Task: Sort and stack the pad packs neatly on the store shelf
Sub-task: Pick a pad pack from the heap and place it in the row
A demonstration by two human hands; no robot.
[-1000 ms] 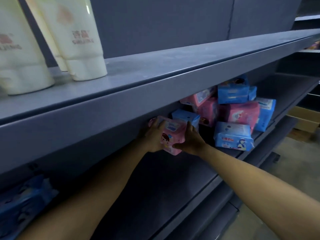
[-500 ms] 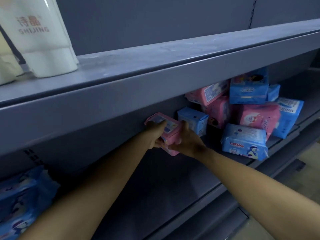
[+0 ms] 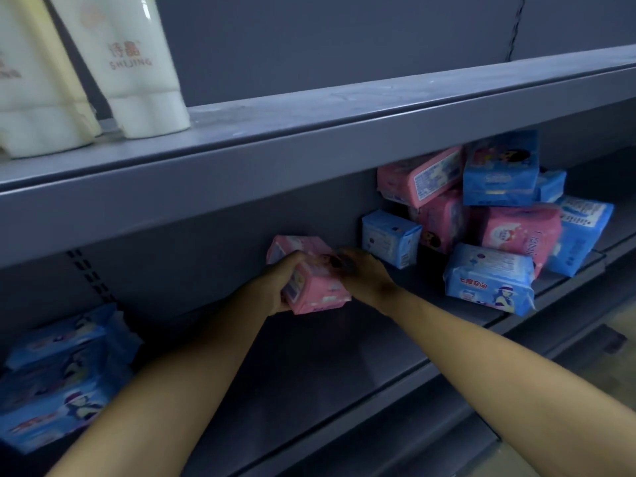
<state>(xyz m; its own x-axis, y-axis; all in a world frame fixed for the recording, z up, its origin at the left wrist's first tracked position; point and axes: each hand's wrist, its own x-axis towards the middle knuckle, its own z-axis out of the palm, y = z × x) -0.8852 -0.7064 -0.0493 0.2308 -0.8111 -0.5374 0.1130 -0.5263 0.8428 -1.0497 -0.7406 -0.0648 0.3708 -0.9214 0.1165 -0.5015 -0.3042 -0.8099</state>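
Observation:
A pink pad pack point(image 3: 315, 287) is held between both hands just above the grey middle shelf point(image 3: 309, 366). My left hand point(image 3: 278, 287) grips its left end, fingers curled round it. My right hand point(image 3: 364, 273) grips its right side and is blurred. To the right lies a loose heap of pink and blue pad packs point(image 3: 488, 218), with a small blue pack point(image 3: 390, 237) nearest my hands and a wide blue pack point(image 3: 488, 278) at the front. A stack of blue packs point(image 3: 58, 380) sits at the far left of the same shelf.
White tubes point(image 3: 137, 63) stand on the upper shelf point(image 3: 309, 132), whose front lip overhangs my hands. A lower shelf edge point(image 3: 447, 425) runs below my right forearm. Bare shelf surface lies between the left stack and the heap.
The pink pack has been turned and brought a little forward and down in both hands; my left hand now wraps its near left end. The camera has shifted slightly.

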